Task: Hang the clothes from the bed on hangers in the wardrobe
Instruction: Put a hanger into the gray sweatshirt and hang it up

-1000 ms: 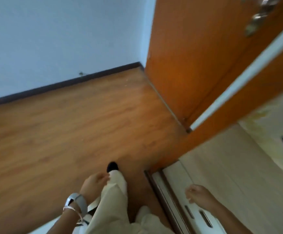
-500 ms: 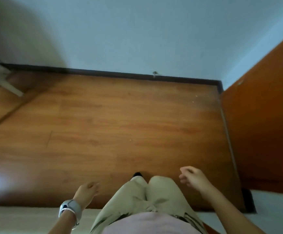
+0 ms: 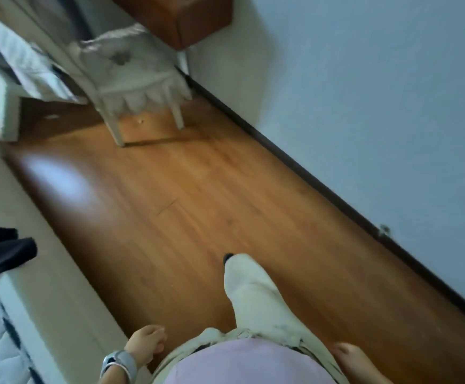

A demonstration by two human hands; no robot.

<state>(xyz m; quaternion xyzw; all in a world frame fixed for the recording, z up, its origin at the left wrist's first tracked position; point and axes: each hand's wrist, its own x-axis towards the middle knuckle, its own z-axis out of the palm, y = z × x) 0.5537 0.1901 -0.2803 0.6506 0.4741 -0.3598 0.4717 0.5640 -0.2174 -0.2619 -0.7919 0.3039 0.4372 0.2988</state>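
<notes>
Clothes [image 3: 1,253] (something dark) lie on the bed [image 3: 67,295], now in view since I turned from the wardrobe. Beside the bed, my left hand [image 3: 146,346] hangs loosely curled and empty, my right hand [image 3: 349,358] empty too, ready to pick up.

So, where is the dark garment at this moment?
In the head view, the dark garment lies at the far left, on the edge of the bed, ahead and to the left of the left hand, beside the wooden floor.

A home bedroom: a bed [image 3: 59,300] with dark clothes [image 3: 1,256] at left, a wooden floor [image 3: 184,203], a frilled chair [image 3: 137,87] at upper left.
</notes>
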